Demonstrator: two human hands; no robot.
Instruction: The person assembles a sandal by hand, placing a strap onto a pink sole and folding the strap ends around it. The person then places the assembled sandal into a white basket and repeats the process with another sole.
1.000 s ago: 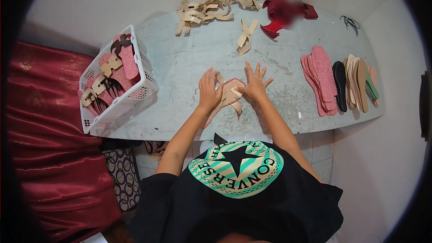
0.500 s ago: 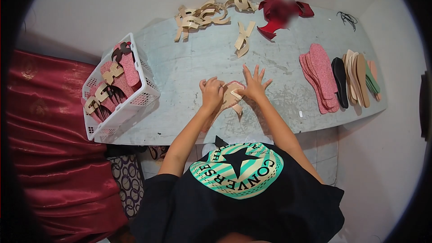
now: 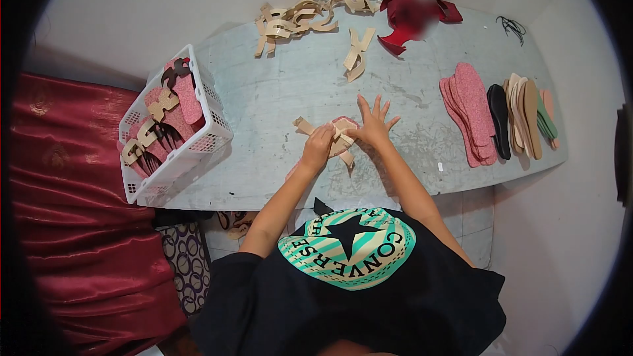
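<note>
A pink-edged sandal sole (image 3: 343, 144) with a beige face lies on the table in front of me, partly covered by my left hand. Beige upper straps (image 3: 303, 125) stick out past its sides, and one end is folded onto the sole. My left hand (image 3: 319, 146) is closed, its fingertips pinching the strap over the sole's left part. From the other side, my right hand (image 3: 373, 128) has its fingers spread above the tabletop, with its thumb resting on the strap at the sole's right edge. What lies under the left fingers is hidden.
At left stands a white basket (image 3: 214, 133) holding pink soles with straps. Loose beige straps (image 3: 290, 26) and red pieces (image 3: 395, 39) lie along the back. Pink soles (image 3: 470, 105), a black sole (image 3: 498, 120) and tan soles (image 3: 529, 118) are at right.
My left hand has moved right and now pinches the strap on the sole. A strap end now shows beyond the sole's left side. My right hand has hardly moved.
</note>
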